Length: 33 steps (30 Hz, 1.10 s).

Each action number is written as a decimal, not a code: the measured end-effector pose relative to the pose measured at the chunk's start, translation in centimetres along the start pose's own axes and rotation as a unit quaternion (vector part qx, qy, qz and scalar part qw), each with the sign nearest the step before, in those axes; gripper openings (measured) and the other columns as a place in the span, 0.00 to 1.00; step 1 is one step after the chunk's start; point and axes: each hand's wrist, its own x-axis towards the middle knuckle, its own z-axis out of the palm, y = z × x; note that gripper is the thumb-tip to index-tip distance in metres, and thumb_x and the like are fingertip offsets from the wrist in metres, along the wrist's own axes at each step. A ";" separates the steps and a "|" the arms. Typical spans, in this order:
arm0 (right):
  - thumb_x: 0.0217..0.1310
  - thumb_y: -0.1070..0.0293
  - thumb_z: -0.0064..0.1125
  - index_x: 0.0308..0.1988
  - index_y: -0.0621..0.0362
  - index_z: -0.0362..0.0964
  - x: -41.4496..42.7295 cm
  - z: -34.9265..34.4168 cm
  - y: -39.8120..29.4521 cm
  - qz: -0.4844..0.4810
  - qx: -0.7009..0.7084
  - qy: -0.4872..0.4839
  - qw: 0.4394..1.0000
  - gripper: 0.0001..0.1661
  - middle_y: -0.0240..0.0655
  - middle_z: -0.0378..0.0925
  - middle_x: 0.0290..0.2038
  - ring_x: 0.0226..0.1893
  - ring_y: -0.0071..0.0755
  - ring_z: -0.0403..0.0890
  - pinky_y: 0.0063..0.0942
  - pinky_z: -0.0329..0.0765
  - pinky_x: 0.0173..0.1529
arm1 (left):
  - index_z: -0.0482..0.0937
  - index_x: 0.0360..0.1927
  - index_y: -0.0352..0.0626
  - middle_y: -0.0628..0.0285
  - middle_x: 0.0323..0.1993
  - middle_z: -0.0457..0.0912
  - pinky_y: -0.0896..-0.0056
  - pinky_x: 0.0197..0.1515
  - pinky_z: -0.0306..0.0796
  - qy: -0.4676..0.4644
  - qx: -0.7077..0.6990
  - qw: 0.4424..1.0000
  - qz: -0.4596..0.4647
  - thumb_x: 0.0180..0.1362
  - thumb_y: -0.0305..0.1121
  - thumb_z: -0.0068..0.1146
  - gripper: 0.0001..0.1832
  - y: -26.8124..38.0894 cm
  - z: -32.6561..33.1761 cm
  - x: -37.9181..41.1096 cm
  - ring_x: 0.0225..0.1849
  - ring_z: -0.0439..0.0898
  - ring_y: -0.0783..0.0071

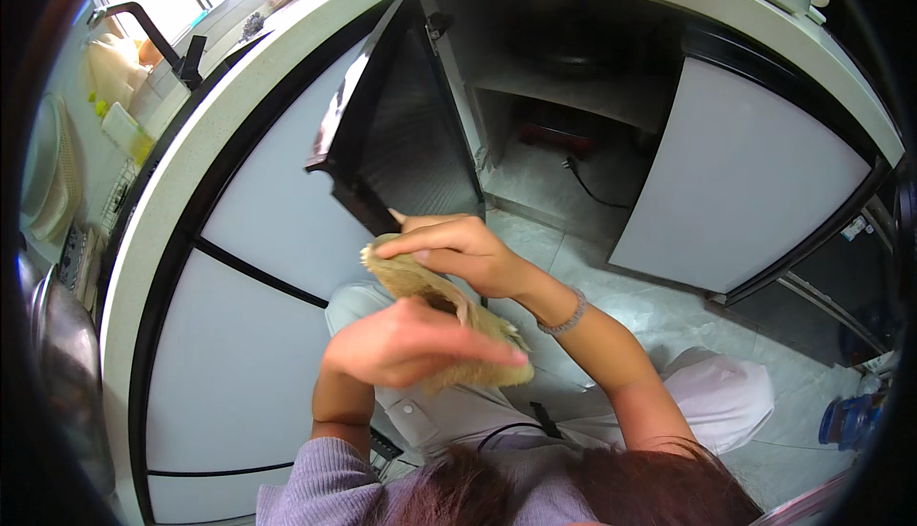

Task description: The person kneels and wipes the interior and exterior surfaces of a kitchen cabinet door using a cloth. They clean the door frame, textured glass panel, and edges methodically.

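A yellow-green cloth (494, 375) with frayed edges is bunched between my two hands. My left hand (401, 343), slightly blurred, grips its lower part, one finger stretched along it. My right hand (466, 250), with a grey band on the wrist, holds the upper end between finger and thumb. Its fingertips lie close to the lower corner of an open cabinet door (415, 125); whether they touch it I cannot tell. The cloth's folds hide some of my fingers.
Behind the door is a dark cabinet interior with a black plug and cord (587, 185). White cabinet fronts (738, 175) flank the opening. A pale countertop (172, 146) curves above, with a black faucet (154, 31) and plastic baskets (61, 175) at left. Blue bottles (852, 422) stand at right.
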 end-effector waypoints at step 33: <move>0.57 0.55 0.61 0.69 0.56 0.50 -0.6 -1.8 7.8 0.116 -0.520 0.238 0.812 0.46 0.50 0.61 0.49 0.46 0.49 0.69 0.37 0.70 0.50 | 0.79 0.51 0.41 0.57 0.25 0.79 0.75 0.28 0.67 0.311 0.268 0.899 -0.151 0.61 0.23 0.50 0.15 -5.4 -2.0 -1.0 0.21 0.70 0.75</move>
